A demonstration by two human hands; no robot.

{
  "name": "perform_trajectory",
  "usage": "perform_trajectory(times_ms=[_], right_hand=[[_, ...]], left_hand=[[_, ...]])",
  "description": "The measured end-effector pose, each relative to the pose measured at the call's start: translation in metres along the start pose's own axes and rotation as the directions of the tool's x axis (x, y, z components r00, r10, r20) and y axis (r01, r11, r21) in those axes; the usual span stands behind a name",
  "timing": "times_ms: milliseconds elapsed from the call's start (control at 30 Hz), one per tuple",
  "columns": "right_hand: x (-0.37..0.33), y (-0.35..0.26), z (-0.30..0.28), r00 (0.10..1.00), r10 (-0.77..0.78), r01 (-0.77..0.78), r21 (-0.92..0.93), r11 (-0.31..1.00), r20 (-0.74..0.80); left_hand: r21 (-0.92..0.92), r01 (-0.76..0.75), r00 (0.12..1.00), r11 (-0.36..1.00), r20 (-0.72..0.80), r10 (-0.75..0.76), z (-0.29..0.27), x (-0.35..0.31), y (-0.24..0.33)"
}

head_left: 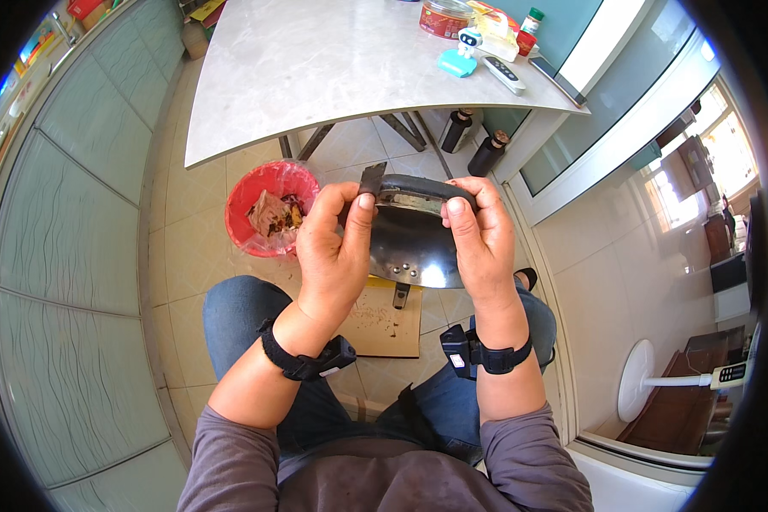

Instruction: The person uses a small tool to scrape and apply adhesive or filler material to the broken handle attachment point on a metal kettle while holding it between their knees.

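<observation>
In front of my knees is a dark, shiny metal wok (pixel 410 243), with rivets low on its visible side. A thick black loop handle (pixel 414 184) runs along its top. My left hand (pixel 337 239) is closed at the handle's left end, pinching a flat black strip (pixel 372 179) with a ragged end between thumb and fingers. Whether the strip is still joined to the handle, I cannot tell. My right hand (pixel 484 235) grips the handle's right end, its thumb on top. A short dark stub (pixel 401 295) shows under the wok.
Below lies a piece of cardboard (pixel 388 328) scattered with dark crumbs. A red lined bin (pixel 241 200) with waste stands left of my hands. Ahead is a pale table (pixel 316 77) bearing a toy robot (pixel 461 55) and remote (pixel 503 75). Dark bottles (pixel 488 155) stand under it.
</observation>
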State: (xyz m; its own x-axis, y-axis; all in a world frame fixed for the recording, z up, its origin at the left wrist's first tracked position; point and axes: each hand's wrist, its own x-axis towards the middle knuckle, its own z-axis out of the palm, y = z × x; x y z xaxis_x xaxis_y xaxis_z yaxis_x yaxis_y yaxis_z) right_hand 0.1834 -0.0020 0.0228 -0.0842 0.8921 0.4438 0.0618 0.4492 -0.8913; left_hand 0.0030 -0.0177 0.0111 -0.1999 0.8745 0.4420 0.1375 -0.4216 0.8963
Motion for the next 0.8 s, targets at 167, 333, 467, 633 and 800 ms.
perform_trajectory(times_ms=[167,333,467,633,800], right_hand=[[0.001,-0.007,0.003,0.996,-0.005,0.014,0.096,0.995,-0.088],[0.006,-0.017,0.003,0.989,0.011,-0.01,0.008,1.0,-0.144],[0.009,-0.033,0.009,0.968,0.005,-0.055,-0.194,0.979,-0.252],[0.011,-0.035,0.015,0.932,-0.135,-0.025,-0.43,0.903,-0.337],[0.013,-0.031,0.013,0.893,-0.383,0.168,-0.618,0.768,-0.234]], left_hand=[[-0.399,0.151,0.987,0.905,0.109,-0.117,0.001,0.008,0.01],[-0.474,0.309,0.948,0.825,0.224,-0.227,-0.002,0.008,-0.001],[-0.547,0.33,0.941,0.769,0.257,-0.22,0.003,0.007,-0.002],[-0.541,0.323,0.943,0.776,0.253,-0.216,0.011,0.005,0.005],[-0.572,0.361,0.93,0.736,0.285,-0.234,0.012,0.003,0.006]])
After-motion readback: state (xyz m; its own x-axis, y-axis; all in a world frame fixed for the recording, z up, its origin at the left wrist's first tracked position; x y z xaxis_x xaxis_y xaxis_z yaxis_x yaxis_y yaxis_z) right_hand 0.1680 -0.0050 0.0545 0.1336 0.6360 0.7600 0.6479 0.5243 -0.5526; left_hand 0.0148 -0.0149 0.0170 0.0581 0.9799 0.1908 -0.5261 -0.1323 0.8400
